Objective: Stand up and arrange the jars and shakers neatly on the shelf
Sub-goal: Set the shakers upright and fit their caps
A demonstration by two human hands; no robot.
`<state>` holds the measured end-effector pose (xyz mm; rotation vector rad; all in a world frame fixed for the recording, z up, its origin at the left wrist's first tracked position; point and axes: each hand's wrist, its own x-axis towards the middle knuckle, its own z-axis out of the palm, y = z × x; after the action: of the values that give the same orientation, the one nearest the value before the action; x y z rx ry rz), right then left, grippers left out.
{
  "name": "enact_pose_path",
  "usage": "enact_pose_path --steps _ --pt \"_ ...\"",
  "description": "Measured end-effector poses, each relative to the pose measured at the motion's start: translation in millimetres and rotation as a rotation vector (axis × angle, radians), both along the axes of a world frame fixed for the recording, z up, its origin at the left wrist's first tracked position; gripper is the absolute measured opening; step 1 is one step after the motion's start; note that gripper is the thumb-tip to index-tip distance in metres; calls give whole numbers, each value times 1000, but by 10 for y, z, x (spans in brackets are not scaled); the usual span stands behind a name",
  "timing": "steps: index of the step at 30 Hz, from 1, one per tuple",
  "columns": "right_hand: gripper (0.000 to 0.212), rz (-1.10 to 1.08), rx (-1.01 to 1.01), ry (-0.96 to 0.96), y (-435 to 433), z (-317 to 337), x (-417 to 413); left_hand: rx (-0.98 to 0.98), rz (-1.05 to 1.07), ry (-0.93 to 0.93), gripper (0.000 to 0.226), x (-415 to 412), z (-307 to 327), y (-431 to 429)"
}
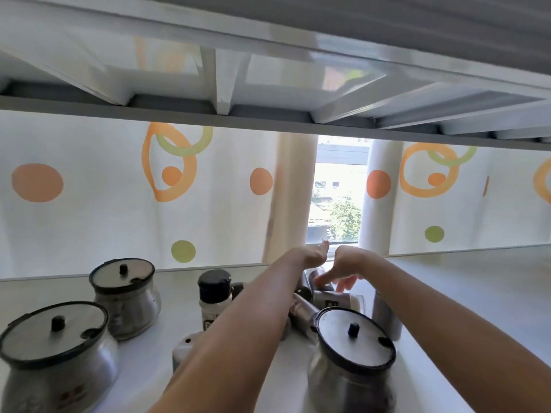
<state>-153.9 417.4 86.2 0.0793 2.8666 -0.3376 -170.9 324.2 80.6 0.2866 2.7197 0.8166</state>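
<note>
Three round metal jars with black-rimmed lids stand on the white shelf [465, 293]: one at the front left [56, 350], one behind it [125, 296], one at the front right [354, 356]. A black-capped shaker [214, 296] stands upright mid-shelf. Several metal shakers [304, 308] lie in a heap at the back. My right hand [346, 263] reaches down onto that heap, thumb and fingers curled round a lying shaker [334, 298]. My left hand [316, 254] reaches over the heap's far side, its fingers mostly hidden.
Another shaker [183, 350] lies on its side under my left forearm. A tall metal shaker [384, 314] stands right of the heap. A dotted curtain [89, 198] and a window gap [337, 204] lie behind. The upper shelf [268, 84] hangs close overhead.
</note>
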Motion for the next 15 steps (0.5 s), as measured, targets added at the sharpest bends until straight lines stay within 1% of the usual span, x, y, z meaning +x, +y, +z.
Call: enact_pose_path --steps 2,3,8,11,13,15 --pt "38 1 -44 -24 -10 -32 -28 -6 3 -2 64 -15 -27 15" --pt "36 2 -66 -35 -17 -41 -38 -4 5 -2 64 -20 -33 22" --pt "36 11 -62 -79 -35 -13 -41 33 -8 1 62 -35 -15 47" --pt "31 4 -84 -99 -34 28 -6 38 7 18 64 -41 16 47" --pt "39 -14 -105 -104 -39 53 30 38 21 20 65 -43 37 42" --pt "35 -27 -99 -121 -52 69 60 43 31 20 65 -53 46 41"
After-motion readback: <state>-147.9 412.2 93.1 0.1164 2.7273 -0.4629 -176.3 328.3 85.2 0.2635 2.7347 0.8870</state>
